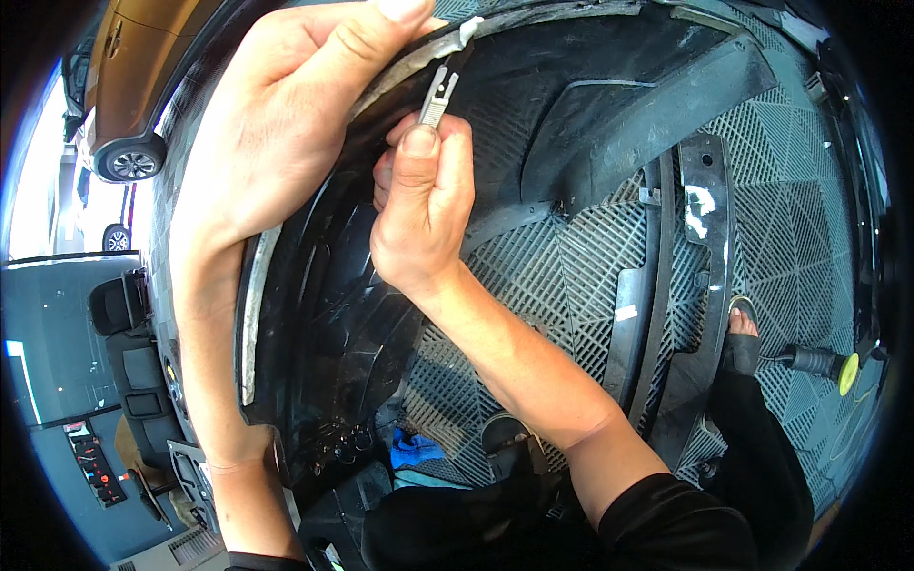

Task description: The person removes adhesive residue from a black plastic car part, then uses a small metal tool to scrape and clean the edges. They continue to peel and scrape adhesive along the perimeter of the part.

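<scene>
My left hand [276, 128] grips the upper left rim of a large curved black plastic panel [333, 295], which looks like a car bumper cover. Its thumb lies along the rim and the other fingers are mostly hidden. A worn grey-white strip [405, 67] runs along this edge, with a whitish loose bit [467, 31] sticking up just past my left thumb. My right hand [424, 205] is closed round a slim snap-off utility knife [437, 97], thumb pressed on its metal body. The knife's dark blade points up at the strip; whether it touches is unclear.
Long black plastic and metal bars [703, 238] lie on the grey grated floor tiles [552, 266] to the right. A blue cloth [416, 447] is near my legs. An orange car [143, 67] and a black seat [133, 366] stand at left. A black cylinder with a yellow end [845, 373] lies far right.
</scene>
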### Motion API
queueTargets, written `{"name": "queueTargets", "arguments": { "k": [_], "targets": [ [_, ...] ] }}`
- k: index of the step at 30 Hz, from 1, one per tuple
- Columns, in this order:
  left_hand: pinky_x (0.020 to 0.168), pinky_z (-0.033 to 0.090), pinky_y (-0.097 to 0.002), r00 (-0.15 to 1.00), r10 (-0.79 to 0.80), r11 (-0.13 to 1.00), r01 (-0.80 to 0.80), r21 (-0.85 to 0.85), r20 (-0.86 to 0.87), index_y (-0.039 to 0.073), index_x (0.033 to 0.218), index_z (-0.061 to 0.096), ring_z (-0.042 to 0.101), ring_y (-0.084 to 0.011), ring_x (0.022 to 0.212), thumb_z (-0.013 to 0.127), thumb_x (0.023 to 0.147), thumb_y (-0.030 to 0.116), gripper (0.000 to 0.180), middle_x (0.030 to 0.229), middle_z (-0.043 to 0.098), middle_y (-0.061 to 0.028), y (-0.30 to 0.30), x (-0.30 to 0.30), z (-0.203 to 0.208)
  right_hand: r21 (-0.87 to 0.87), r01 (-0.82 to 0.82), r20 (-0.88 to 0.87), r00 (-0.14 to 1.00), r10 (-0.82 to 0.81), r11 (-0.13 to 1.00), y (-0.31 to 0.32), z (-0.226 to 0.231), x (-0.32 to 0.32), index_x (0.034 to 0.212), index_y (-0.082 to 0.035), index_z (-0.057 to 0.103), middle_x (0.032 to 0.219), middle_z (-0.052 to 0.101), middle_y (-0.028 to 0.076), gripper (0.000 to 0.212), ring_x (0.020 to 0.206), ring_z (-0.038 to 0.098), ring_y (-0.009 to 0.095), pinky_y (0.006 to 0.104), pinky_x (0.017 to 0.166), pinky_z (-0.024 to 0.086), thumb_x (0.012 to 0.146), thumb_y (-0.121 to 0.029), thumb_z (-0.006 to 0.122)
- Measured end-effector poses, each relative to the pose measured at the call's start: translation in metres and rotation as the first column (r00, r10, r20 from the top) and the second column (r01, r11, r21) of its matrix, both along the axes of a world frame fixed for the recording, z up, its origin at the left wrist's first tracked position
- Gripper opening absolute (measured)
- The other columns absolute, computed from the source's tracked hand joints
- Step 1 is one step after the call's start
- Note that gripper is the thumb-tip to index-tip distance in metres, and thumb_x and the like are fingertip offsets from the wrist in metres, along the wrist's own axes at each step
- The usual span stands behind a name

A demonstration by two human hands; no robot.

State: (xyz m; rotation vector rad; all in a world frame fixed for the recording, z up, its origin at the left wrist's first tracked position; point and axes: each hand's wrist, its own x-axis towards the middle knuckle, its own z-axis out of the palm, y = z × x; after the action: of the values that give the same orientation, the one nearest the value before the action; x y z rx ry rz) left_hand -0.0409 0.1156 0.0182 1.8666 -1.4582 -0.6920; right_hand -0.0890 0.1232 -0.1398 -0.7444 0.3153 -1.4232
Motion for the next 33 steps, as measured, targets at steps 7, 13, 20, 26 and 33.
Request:
{"name": "queueTargets", "arguments": {
  "k": [7,13,20,26,33],
  "targets": [
    [0.077,0.053,-0.0304,0.941,0.073,0.995,-0.046,-0.091,0.331,0.000,0.104,0.078,0.067,-0.0155,0.076,0.047,0.109,0.039,0.050,0.087,0.077,-0.0090,-0.005,-0.023,0.001,0.001,-0.001,-0.008,1.000,0.001,1.000,0.001,-0.002,0.002,0.103,-0.007,0.046,0.069,0.043,-0.005,0.040,0.054,0.035,0.001,0.0189,0.046,0.029,0.109,-0.046,0.044],
    [0.075,0.052,-0.0298,0.950,0.086,0.996,-0.072,-0.058,0.301,0.000,0.103,0.078,0.066,-0.0138,0.074,0.048,0.109,0.040,0.050,0.082,0.075,-0.0078,-0.004,-0.034,0.012,0.007,-0.028,0.011,1.000,0.028,1.000,0.004,0.002,0.002,0.104,-0.008,0.045,0.071,0.044,-0.004,0.040,0.054,0.035,0.001,0.0189,0.046,0.029,0.109,-0.047,0.044],
    [0.072,0.052,-0.0302,0.947,0.109,0.991,-0.080,-0.107,0.302,0.000,0.100,0.078,0.065,-0.0133,0.073,0.049,0.108,0.042,0.051,0.081,0.075,-0.0075,-0.005,-0.022,0.002,0.008,-0.028,0.017,0.999,0.028,1.000,0.006,0.003,0.003,0.104,-0.008,0.045,0.073,0.045,-0.004,0.039,0.055,0.036,0.001,0.0186,0.047,0.030,0.109,-0.047,0.044],
    [0.072,0.052,-0.0304,0.920,0.133,0.987,-0.087,-0.138,0.368,0.000,0.099,0.078,0.066,-0.0140,0.072,0.049,0.108,0.040,0.050,0.080,0.075,-0.0086,-0.004,-0.038,0.010,-0.013,-0.042,0.024,0.999,0.042,0.999,0.007,0.001,0.004,0.103,-0.009,0.044,0.073,0.045,-0.004,0.038,0.055,0.036,0.001,0.0184,0.047,0.030,0.109,-0.046,0.044],
    [0.072,0.053,-0.0311,0.916,0.111,0.987,-0.058,-0.147,0.385,-0.001,0.099,0.077,0.068,-0.0156,0.072,0.049,0.108,0.039,0.050,0.080,0.075,-0.0103,-0.005,-0.035,0.010,-0.041,-0.017,-0.010,1.000,0.016,0.999,0.008,0.000,0.007,0.102,-0.008,0.044,0.073,0.045,-0.004,0.037,0.055,0.036,0.001,0.0184,0.047,0.031,0.110,-0.043,0.043]
  ]
}}
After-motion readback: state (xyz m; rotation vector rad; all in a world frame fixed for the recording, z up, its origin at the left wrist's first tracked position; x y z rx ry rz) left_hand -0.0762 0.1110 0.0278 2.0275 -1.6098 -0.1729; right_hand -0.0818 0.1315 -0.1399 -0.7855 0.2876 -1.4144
